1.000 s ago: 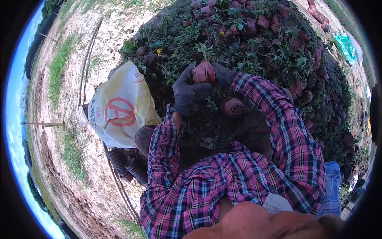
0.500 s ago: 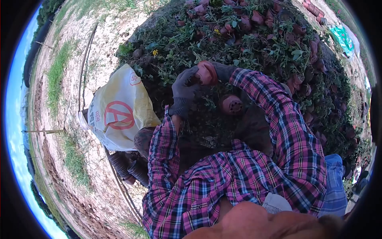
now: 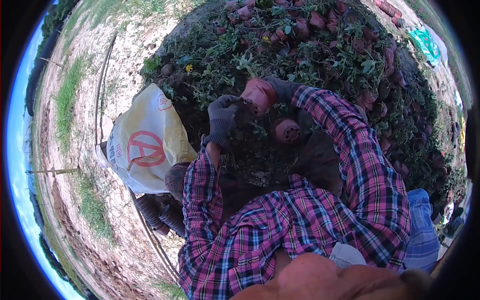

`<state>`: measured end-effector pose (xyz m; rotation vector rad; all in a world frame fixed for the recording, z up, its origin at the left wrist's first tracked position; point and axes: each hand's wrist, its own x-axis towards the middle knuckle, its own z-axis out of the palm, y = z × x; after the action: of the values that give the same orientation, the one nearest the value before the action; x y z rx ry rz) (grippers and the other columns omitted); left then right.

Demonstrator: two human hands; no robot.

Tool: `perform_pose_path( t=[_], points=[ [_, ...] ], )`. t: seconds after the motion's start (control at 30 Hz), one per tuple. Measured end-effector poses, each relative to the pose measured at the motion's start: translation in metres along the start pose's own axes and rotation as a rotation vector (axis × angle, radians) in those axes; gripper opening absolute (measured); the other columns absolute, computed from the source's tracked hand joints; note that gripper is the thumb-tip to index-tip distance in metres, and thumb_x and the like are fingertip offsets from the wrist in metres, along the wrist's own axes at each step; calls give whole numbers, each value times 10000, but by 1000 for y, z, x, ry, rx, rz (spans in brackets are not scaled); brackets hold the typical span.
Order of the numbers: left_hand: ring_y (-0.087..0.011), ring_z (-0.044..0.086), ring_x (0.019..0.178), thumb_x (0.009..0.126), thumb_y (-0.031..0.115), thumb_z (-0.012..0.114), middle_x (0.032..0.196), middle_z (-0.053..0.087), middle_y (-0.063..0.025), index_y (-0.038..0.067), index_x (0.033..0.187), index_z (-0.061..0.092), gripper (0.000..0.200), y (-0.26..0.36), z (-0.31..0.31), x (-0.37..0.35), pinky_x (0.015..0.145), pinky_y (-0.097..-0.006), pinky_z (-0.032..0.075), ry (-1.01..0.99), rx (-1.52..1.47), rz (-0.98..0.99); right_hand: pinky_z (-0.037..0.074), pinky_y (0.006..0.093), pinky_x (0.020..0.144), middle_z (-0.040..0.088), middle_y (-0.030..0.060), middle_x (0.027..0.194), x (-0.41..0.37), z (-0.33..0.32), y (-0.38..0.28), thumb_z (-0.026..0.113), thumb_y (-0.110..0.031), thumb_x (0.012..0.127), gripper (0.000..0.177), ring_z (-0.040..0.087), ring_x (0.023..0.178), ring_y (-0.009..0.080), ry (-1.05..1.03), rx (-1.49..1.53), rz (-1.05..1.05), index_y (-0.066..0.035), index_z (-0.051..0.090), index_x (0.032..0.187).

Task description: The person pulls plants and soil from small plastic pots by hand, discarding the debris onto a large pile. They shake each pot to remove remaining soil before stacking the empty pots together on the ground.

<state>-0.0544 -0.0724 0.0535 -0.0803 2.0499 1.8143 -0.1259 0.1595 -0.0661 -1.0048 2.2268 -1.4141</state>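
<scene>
A reddish-brown plastic plant pot (image 3: 258, 96) is tipped on its side, its base with drain holes facing down and to the left. My right hand (image 3: 283, 90), in a dark glove, grips it from the right, with most of its fingers hidden behind the pot. From the left, my gloved left hand (image 3: 222, 116) has its fingertips closed together at the edge of the pot's base. A second plant pot (image 3: 287, 131) lies just below, with its holed base showing. Behind my hands spreads a heap of uprooted plants (image 3: 215, 75) mixed with more pots.
To my left stands a white and yellow sack (image 3: 150, 135) with red print. Stacked dark pots (image 3: 159, 212) lie below it, beside a thin hose (image 3: 103, 75) on the dry ground. A green bag (image 3: 425, 45) and a stack of pots (image 3: 388, 9) are at the upper right.
The held pot has turned so its holed base shows more, tilted downward. My left hand has shifted slightly left and down. The whole view has moved a little.
</scene>
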Motion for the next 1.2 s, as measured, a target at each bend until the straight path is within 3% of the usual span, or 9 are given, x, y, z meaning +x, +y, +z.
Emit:
perform_pose_path(
  t=[0.13, 0.33, 0.53, 0.73, 0.83, 0.93, 1.03, 1.1, 1.2],
  points=[
    [-102, 575, 514, 781, 9, 580, 798, 636, -74, 45, 934, 616, 161, 5, -4, 0, 418, -223, 434, 94, -138, -128, 454, 356, 807, 610, 99, 935, 19, 12, 50, 710, -239, 679, 351, 586, 860, 278, 262, 873, 582, -81, 600, 972],
    [-101, 560, 588, 803, 43, 584, 796, 630, -45, -26, 1004, 576, 213, -20, -3, 2, 468, -241, 438, 156, 198, 185, 398, 370, 900, 554, 121, 1077, -15, -10, -8, 700, -239, 694, 399, 524, 999, 268, 5, -291, -195, -76, 575, 1035],
    [-81, 560, 633, 771, 150, 626, 717, 646, -48, 36, 936, 652, 202, -16, 4, -2, 593, -245, 461, -19, 195, -65, 397, 358, 891, 565, 121, 1053, -17, -11, -43, 705, -220, 675, 445, 527, 997, 269, 26, -300, -129, -72, 557, 1067],
    [-176, 639, 679, 715, 156, 621, 704, 642, -126, 13, 857, 655, 205, -13, -47, 4, 641, -296, 501, -47, 541, -278, 454, 384, 734, 624, 157, 882, -34, -41, 13, 589, -370, 791, 424, 596, 829, 298, 614, 154, 975, 1, 592, 998],
    [-279, 644, 750, 709, 194, 602, 737, 644, -155, 11, 850, 654, 236, 5, -47, -18, 697, -355, 509, 4, 1211, -49, 463, 394, 683, 627, 169, 868, -55, -53, -15, 529, -437, 820, 489, 608, 799, 298, 707, -35, 1013, 25, 600, 965],
    [-315, 627, 814, 678, 205, 614, 807, 643, -169, 21, 865, 657, 266, 9, -24, -25, 734, -388, 500, -151, 1051, -115, 470, 380, 685, 623, 167, 845, -44, -51, -14, 546, -443, 811, 494, 612, 817, 273, 631, 62, 1091, 31, 600, 938],
    [-310, 614, 878, 625, 165, 639, 892, 633, -177, 36, 895, 656, 300, 23, -15, -30, 744, -392, 496, -252, 1097, -159, 427, 287, 501, 590, 84, 824, 7, -38, -32, 541, -378, 843, 405, 555, 678, 154, 606, 144, 1031, 12, 556, 953],
    [-306, 608, 900, 597, 149, 651, 921, 627, -181, 45, 907, 656, 327, 10, -12, -23, 746, -390, 496, -248, 1125, -125, 431, 281, 482, 572, 70, 933, 44, -24, -125, 541, -359, 851, 435, 559, 719, 149, 727, 687, 743, 5, 495, 1085],
    [-313, 601, 909, 640, 167, 605, 922, 627, -180, 44, 909, 653, 300, 9, -10, -19, 768, -387, 486, -276, 994, -141, 475, 292, 616, 548, 92, 1064, 87, -32, -133, 536, -292, 854, 462, 563, 867, 150, 388, 959, 302, -30, 409, 1212]
  ],
)
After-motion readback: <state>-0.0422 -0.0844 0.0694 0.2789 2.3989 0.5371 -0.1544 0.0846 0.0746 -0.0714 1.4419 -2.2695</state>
